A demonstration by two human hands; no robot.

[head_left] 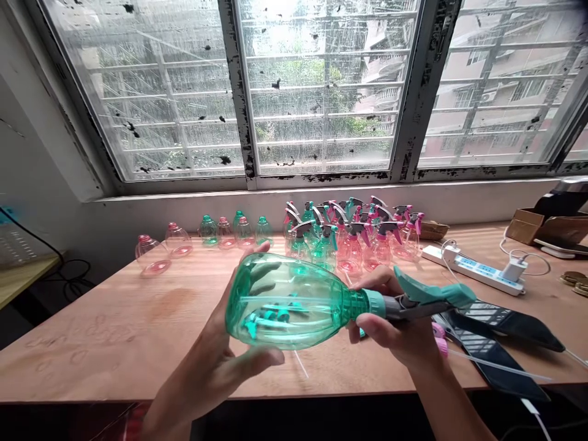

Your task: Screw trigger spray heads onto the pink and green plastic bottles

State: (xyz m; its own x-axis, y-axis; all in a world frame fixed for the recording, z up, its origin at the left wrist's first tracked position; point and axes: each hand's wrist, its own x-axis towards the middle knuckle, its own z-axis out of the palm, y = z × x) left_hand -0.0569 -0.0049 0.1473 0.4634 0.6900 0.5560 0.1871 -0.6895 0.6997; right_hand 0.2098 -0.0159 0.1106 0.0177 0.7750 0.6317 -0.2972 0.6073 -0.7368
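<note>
A clear green spray bottle (285,300) lies sideways in the air over the table's front part, its base to the left. My left hand (229,355) wraps round the base end, thumb below and fingers behind the see-through wall. At the neck, the thumb and fingers of my right hand (390,331) close round the teal collar (375,302). The spray head, with its teal trigger (432,291) and grey body, points right and sits on the bottle's neck. Through the plastic, teal parts show on the table behind; their exact shape is blurred.
Several finished pink and green spray bottles (351,245) stand packed together at the back. Left of them are several headless bottles (225,233). On the right lie a white power strip (473,269), dark phones (496,349) and a cardboard box (528,226). Windows rise behind the table (101,331).
</note>
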